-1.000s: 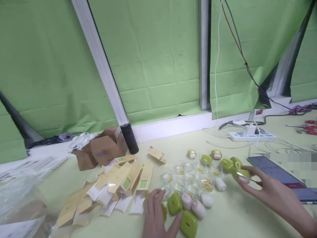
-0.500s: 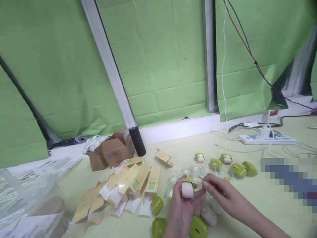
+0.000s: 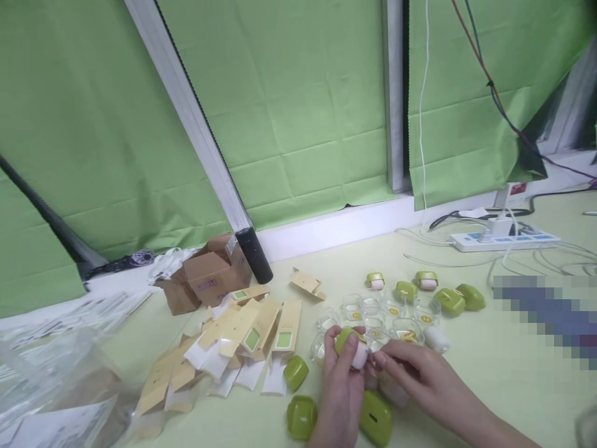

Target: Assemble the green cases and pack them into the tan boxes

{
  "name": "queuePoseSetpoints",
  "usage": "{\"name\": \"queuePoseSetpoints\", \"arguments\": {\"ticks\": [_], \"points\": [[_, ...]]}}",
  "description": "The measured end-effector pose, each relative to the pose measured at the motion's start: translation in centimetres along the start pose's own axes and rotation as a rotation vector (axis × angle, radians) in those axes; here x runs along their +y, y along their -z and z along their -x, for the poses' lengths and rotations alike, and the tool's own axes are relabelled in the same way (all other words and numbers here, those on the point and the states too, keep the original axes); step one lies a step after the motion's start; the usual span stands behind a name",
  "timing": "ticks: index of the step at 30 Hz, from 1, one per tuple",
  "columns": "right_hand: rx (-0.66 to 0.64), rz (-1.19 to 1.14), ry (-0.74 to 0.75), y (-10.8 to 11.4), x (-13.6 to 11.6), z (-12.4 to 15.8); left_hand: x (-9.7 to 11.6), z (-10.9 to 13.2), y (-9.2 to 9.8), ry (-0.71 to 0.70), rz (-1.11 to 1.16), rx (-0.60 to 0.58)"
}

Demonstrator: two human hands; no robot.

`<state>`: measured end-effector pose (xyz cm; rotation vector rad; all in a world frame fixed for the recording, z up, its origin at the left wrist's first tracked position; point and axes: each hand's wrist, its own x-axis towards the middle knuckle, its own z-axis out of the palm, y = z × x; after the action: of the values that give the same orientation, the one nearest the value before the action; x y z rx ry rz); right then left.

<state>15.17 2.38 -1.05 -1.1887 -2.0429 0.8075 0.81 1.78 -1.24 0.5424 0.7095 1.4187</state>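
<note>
My left hand (image 3: 341, 379) grips a small green-and-pink roller piece (image 3: 353, 347) raised just above the table. Fingers of my right hand (image 3: 415, 379) pinch at the same piece from the right. Below both hands lie green caps (image 3: 301, 417), one of them (image 3: 375, 418) partly under my wrists. Clear little cups (image 3: 373, 314) stand in a cluster just beyond the hands, and more green pieces (image 3: 448, 300) lie behind them.
Tan and white card packets (image 3: 242, 339) are heaped to the left, with small cardboard boxes (image 3: 208, 278) and a black cylinder (image 3: 254, 255) behind. A white power strip (image 3: 504, 239) with cables sits far right. Clear plastic bags (image 3: 51, 386) fill the left corner.
The left hand picked up the roller piece from the table. The right hand left the green pieces at the right and came over to pinch it; the piece has since turned in the fingers.
</note>
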Motion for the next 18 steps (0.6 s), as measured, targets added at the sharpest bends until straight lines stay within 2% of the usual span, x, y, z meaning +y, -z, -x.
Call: {"name": "queuePoseSetpoints", "arguments": {"ticks": [4, 7, 13, 18], "points": [[0.006, -0.059, -0.028, -0.11, 0.11, -0.08, -0.37, 0.24, -0.04, 0.015, -0.027, 0.028], [0.008, -0.087, -0.019, -0.02, 0.12, -0.15, -0.52, 0.23, -0.01, 0.035, -0.035, 0.020], [0.012, -0.070, -0.013, -0.21, -0.09, 0.00, -0.78, 0.12, 0.16, -0.014, -0.009, 0.002], [0.003, -0.151, 0.000, -0.37, -0.22, 0.14, -1.04, 0.18, 0.26, 0.008, -0.029, -0.017]]}}
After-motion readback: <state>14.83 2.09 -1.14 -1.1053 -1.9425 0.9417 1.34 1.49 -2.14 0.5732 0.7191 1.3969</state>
